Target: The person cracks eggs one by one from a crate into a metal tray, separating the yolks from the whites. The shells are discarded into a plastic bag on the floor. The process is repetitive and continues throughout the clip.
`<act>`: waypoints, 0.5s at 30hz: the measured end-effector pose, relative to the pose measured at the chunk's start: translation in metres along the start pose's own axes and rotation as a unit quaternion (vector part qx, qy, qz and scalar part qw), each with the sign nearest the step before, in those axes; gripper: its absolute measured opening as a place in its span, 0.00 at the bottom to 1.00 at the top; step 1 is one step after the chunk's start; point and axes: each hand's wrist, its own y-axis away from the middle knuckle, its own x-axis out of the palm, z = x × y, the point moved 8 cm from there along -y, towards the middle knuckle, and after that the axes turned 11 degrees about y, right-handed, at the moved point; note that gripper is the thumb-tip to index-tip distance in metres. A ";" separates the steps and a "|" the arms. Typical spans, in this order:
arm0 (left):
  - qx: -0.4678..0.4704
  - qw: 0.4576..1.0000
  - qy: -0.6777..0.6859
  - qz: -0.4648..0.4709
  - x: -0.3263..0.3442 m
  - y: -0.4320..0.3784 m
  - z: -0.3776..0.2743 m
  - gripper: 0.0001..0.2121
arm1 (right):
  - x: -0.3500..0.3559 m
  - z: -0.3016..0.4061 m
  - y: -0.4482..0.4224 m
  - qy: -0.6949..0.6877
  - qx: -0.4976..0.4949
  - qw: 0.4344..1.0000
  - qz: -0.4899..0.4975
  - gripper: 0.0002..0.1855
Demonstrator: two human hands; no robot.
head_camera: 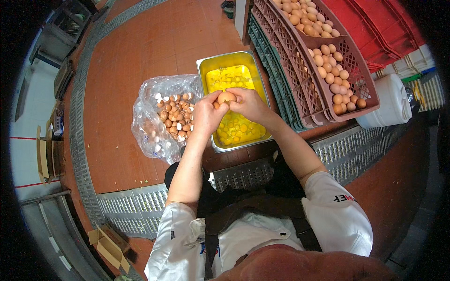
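A brown egg point(226, 97) is held between the fingertips of my left hand point(208, 114) and my right hand point(250, 105). Another brown shell surface shows by my left fingers; whether it is a second egg I cannot tell. Below both hands stands a deep steel pan point(202, 75) with many cracked eggs, yolks point(236, 130) and whites, in it. Left of the pan, a clear plastic bag point(144, 102) lies spread around a heap of broken eggshells point(175, 116). On the right, a brown plastic crate point(374, 100) holds many whole eggs point(335, 75).
Green crates point(277, 84) stand close along the pan's right side. Beyond the egg crate are red crates point(372, 31) and a white plastic bucket point(388, 102). A metal drain grating point(133, 210) crosses the tiled floor near my legs. Open cardboard boxes point(109, 247) sit at the lower left.
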 end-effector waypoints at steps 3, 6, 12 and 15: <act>0.012 1.000 -0.008 0.016 0.000 -0.002 0.000 0.17 | 0.001 -0.001 0.000 0.007 0.008 1.000 0.008 0.21; 0.017 1.000 -0.012 0.019 0.001 -0.002 0.004 0.17 | 0.002 0.001 -0.001 0.020 0.004 1.000 0.017 0.21; 0.002 1.000 -0.021 0.014 -0.002 -0.002 0.003 0.18 | 0.001 -0.001 -0.001 0.057 -0.013 0.998 0.004 0.22; 0.032 0.999 -0.043 0.009 -0.004 -0.003 0.000 0.18 | 0.001 -0.005 0.000 0.065 -0.016 0.998 0.015 0.22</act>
